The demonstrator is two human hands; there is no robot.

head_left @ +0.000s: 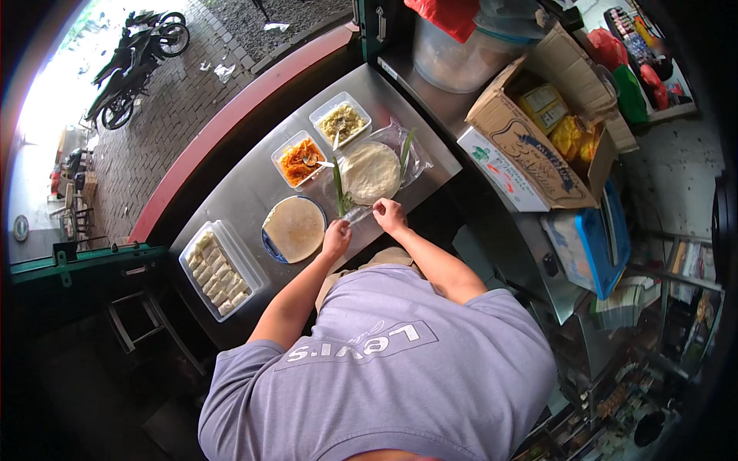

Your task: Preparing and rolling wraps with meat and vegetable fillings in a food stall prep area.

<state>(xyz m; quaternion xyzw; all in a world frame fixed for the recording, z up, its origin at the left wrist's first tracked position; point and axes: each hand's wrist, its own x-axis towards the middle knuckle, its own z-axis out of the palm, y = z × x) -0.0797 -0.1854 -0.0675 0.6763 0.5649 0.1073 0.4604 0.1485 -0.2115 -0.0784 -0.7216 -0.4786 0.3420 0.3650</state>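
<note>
Between my two hands stretches the near edge of a clear plastic bag (360, 215). My left hand (337, 238) pinches that edge close to the tips of some long green leaves (339, 184). At the other side my right hand (390, 216) has its fingertips closed on the plastic, just below a stack of thin round wrappers (371, 173). The stack lies on the spread plastic, and another green leaf (407, 151) rests along its right side. Left of my left hand is a round board with a blue rim (275, 246), a pale wrapper (295, 227) covering most of it.
Tubs of shredded orange filling (301, 161) and yellowish filling (341, 122), each with a spoon, stand at the steel table's (230, 190) far side. A plastic container (253, 276) of pale rolls (219, 276) sits left. Cardboard box (527, 150) and blue-lidded bin (602, 242) are right.
</note>
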